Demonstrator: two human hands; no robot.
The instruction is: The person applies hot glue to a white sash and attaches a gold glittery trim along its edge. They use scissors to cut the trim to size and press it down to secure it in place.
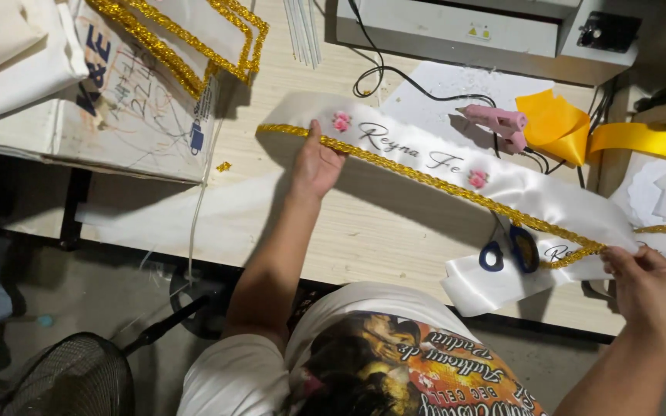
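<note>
A flat box (129, 108) lies at the table's upper left, off-white with scribbles and blue print, gold trim lying across it. Two small yellow warning labels (477, 31) sit on the grey machine (441, 35) at the top.

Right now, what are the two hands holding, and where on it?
Both hold one white satin sash stretched over the table: the left hand at its gold-braided edge near one end, the right hand on the same edge farther along.

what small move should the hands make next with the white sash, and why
Probably lay the white sash flat on the table: the left hand and right hand hold it stretched above the wood, and its right end folds over near the scissors.
</note>
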